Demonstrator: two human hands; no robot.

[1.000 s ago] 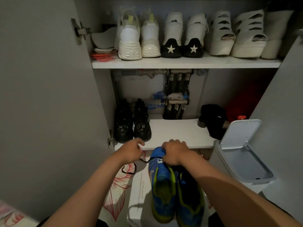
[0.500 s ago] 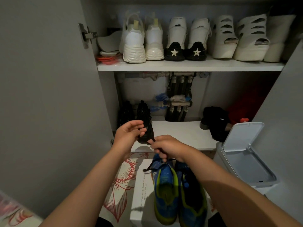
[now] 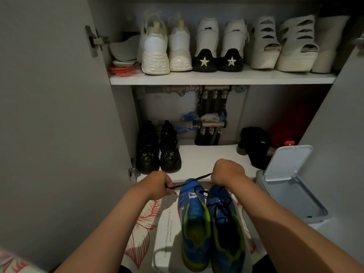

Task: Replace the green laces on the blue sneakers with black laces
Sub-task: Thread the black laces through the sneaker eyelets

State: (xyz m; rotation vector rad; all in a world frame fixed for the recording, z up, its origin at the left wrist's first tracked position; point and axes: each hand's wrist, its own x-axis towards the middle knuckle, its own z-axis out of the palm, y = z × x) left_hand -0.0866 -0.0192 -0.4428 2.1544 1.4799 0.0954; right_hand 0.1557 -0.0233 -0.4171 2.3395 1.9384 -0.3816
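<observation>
A person's view down at two blue sneakers (image 3: 208, 221) with yellow-green trim, standing side by side on a white bag printed with red leaves (image 3: 145, 217), toes pointing away toward an open shoe cupboard. Both hands are closed into fists on one black lace (image 3: 189, 181). The left hand (image 3: 159, 184) grips one end low and to the left of the toes; the right hand (image 3: 226, 171) grips the other end slightly higher, above the toe of the right shoe. The lace runs taut and crosswise between them, rising toward the right, just over the toe of the left sneaker (image 3: 192, 219). So the lace lies across the shoes' long axis. Dark lacing already shows on the right sneaker (image 3: 226, 227). The left sneaker's lacing is only partly visible, and no green laces can be made out. An open-lidded white bin (image 3: 291, 196) stands to the right.
</observation>
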